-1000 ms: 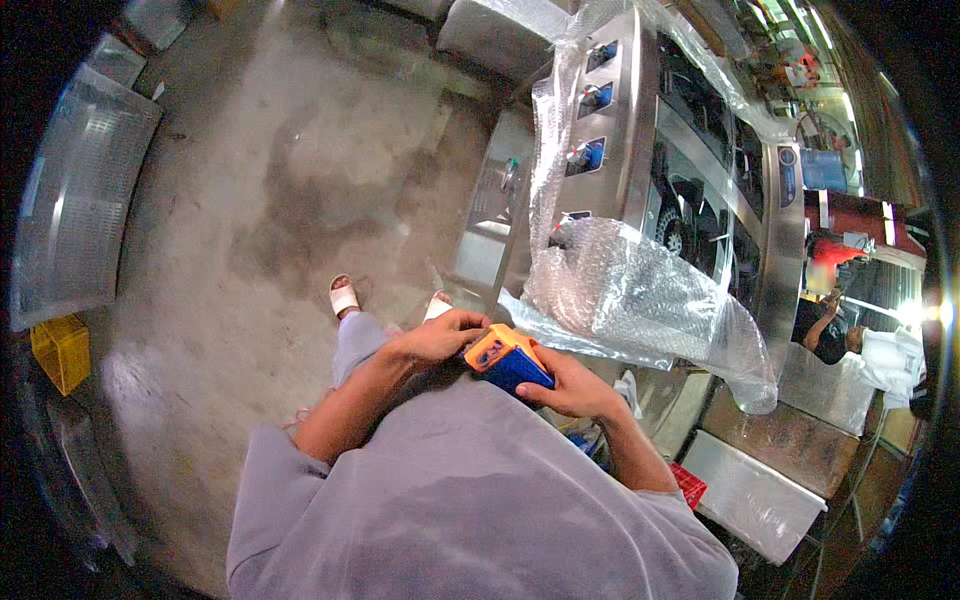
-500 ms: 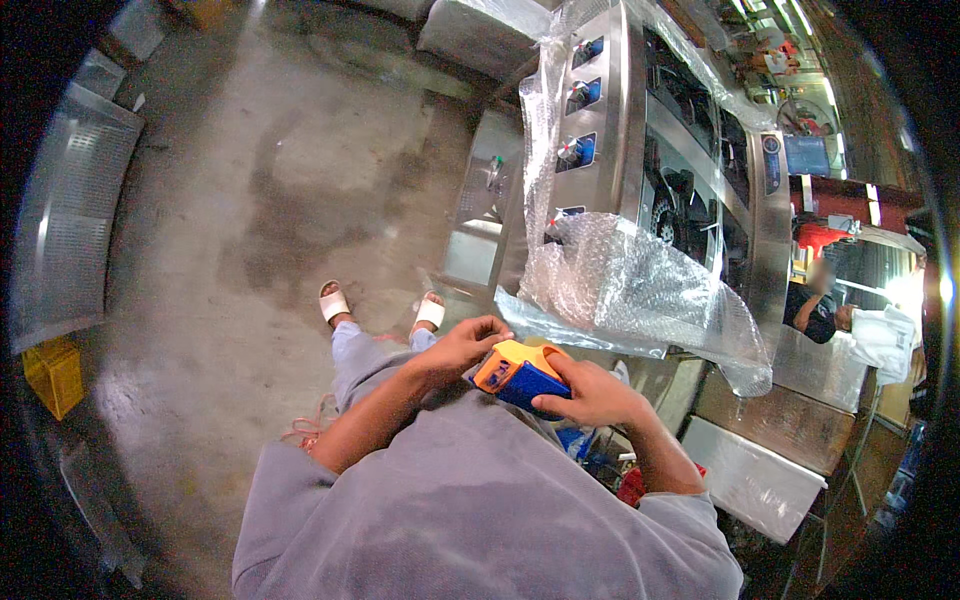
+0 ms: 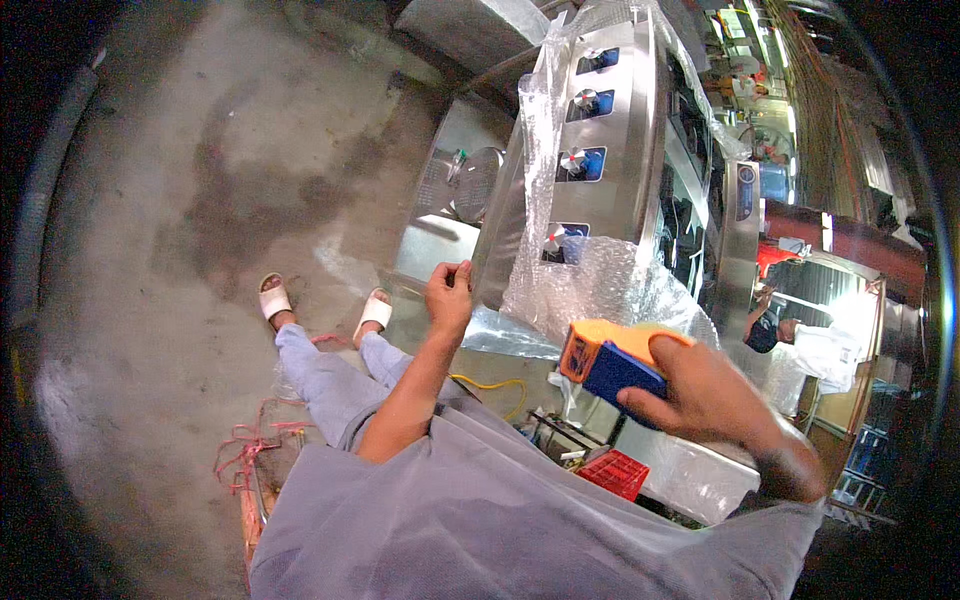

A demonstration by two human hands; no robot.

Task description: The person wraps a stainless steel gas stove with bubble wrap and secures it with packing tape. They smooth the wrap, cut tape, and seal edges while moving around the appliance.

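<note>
Your right hand point(image 3: 715, 400) at centre right wraps an orange-and-blue box point(image 3: 612, 362), fingers closed around its lower end. It looks light and stiff with smooth faces that could slip; grip across the long sides. Your left hand point(image 3: 447, 296) at centre pinches the edge of the steel panel point(image 3: 610, 150), draped in soft, crinkly bubble wrap point(image 3: 600, 290).

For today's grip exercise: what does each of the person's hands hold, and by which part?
The right hand holds an orange-and-blue handheld tool, gripped around its rear end. The left hand pinches the edge of the plastic wrap by the steel appliance.
</note>
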